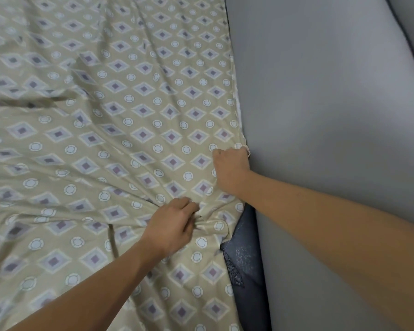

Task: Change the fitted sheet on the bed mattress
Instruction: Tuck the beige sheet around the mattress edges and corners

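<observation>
Both hands are on the sheet (101, 120). Left hand (172, 223) is near the middle, a bit to the right. Its fingers curl & pinch a bunch of cloth, so folds spread out from that spot like rays. Right hand (230, 168) is farther away & more to the right, at the sheet's right edge. Its fingers curl down over the edge & hold it, next to the wall (332, 115).

Sheet is tan w/ diamond & circle shapes. It covers the bed from the left side to the right edge & has lots of wrinkles, mostly near the hands.

Dark blue mattress (246, 271) shows on the near right, in a bare strip betw. the sheet & the wall. Sheet edge doesn't cover that part.

Grey wall fills the right side. A dark line runs down it at the far right corner.
</observation>
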A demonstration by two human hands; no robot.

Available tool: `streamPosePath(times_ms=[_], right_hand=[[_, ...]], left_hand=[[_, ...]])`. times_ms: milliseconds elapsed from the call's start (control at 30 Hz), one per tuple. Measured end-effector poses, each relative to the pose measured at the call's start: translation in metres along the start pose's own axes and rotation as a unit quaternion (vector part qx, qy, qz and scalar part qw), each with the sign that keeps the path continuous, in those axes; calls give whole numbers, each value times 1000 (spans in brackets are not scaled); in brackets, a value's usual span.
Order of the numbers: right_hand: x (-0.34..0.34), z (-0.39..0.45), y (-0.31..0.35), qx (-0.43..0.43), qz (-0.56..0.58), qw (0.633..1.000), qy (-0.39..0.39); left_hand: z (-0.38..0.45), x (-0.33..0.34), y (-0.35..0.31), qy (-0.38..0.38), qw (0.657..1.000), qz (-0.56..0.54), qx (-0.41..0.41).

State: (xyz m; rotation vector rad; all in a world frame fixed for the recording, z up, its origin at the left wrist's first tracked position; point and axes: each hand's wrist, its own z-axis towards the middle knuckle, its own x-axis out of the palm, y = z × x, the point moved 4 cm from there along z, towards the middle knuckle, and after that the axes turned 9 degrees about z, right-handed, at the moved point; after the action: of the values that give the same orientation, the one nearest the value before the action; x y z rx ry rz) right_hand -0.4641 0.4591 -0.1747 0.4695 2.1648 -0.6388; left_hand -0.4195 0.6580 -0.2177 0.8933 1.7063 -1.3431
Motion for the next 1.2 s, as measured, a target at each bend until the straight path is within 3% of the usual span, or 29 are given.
streamPosePath(times_ms=[167, 300, 467, 567, 700, 833, 1033, 1133, 1200], right_hand=[[27, 9, 0, 85, 215, 973, 21], [55, -3, -3, 94, 348, 932, -34], [68, -18, 1, 84, 379, 920, -53], [75, -56, 28, 97, 387, 909, -122], [99, -145, 57, 120, 477, 836, -244], [132, -203, 80, 181, 595, 746, -239], [160, -226, 95, 179, 653, 731, -82], [164, -249, 79, 287, 551, 772, -130], [160, -269, 75, 313, 530, 763, -198]], left_hand=[[-13, -2, -8, 2, 998, 55, -11], [-28, -2, -15, 20, 995, 99, -22], [-42, -2, -18, 17, 993, 113, -20], [-53, -5, -21, 15, 990, 139, -10], [-72, -6, -27, 12, 988, 157, 2], [-83, -3, -27, 25, 985, 168, 12], [-87, -3, -45, 18, 976, 200, 85], [-81, -1, -54, 37, 972, 210, 98], [-73, 0, -57, 40, 974, 200, 93]])
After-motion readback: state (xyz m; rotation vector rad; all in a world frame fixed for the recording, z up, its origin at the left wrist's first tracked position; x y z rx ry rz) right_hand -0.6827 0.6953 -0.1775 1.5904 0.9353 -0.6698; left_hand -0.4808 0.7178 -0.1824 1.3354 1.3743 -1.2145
